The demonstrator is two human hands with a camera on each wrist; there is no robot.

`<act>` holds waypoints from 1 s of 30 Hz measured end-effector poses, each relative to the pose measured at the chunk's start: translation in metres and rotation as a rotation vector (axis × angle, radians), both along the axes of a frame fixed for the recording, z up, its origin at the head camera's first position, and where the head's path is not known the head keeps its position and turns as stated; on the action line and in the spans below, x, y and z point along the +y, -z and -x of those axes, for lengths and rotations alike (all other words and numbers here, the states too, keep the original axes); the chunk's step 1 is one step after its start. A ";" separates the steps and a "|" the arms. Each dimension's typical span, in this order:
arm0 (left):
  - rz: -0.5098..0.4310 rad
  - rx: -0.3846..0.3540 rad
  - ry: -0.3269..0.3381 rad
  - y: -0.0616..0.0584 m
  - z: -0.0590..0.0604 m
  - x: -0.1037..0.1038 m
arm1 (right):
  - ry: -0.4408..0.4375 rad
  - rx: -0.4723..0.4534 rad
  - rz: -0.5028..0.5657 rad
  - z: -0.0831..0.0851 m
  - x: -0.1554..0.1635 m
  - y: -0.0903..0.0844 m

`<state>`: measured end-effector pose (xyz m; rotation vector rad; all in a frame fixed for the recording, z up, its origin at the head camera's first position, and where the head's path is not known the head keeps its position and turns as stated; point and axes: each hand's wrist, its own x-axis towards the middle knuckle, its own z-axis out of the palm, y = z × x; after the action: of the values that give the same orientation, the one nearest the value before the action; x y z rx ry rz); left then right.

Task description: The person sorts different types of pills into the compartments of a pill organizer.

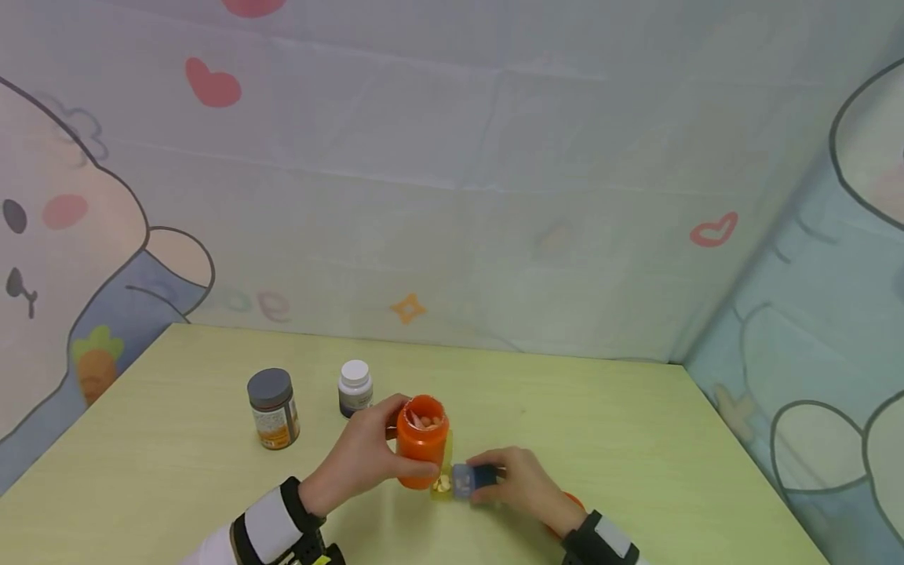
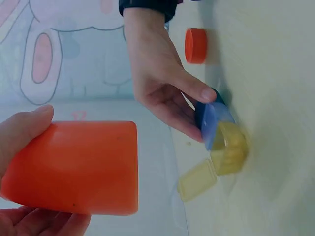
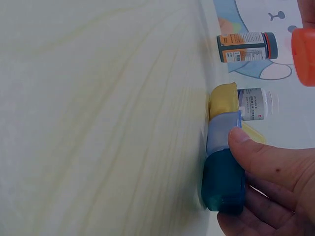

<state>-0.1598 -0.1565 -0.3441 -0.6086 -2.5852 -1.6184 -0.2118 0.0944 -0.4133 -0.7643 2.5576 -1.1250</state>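
Behind the pale green table (image 1: 636, 439) hangs a cartoon curtain. Left hand (image 1: 363, 459) grips the open orange bottle (image 1: 421, 442) just left of the pill organizer (image 1: 462, 479); right hand (image 1: 519, 482) pinches this organizer, its yellow compartment open, and the orange cap (image 2: 196, 45) lies behind that wrist

Two capped bottles (image 1: 273, 408) behind-left of open bottle (image 1: 421, 439)

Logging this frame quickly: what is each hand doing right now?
Left hand: grips the open orange pill bottle.
Right hand: holds the pill organizer on the table.
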 end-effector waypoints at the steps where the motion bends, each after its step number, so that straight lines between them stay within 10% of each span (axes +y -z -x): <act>1: -0.007 0.002 0.008 -0.001 -0.002 0.001 | 0.001 0.001 -0.001 0.000 0.000 0.000; 10: 0.062 -0.044 0.137 0.019 -0.016 0.015 | 0.001 0.025 0.003 0.000 0.000 -0.001; 20: 0.123 -0.294 0.266 0.147 0.014 0.030 | 0.029 0.036 -0.017 0.000 -0.004 -0.002; 30: 0.213 -0.302 0.233 0.155 0.007 0.035 | 0.060 0.010 -0.015 -0.002 -0.004 -0.001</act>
<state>-0.1671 -0.1212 -0.4995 -0.7561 -3.0368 -1.6201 -0.2102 0.0904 -0.4128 -0.6958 2.6106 -1.1206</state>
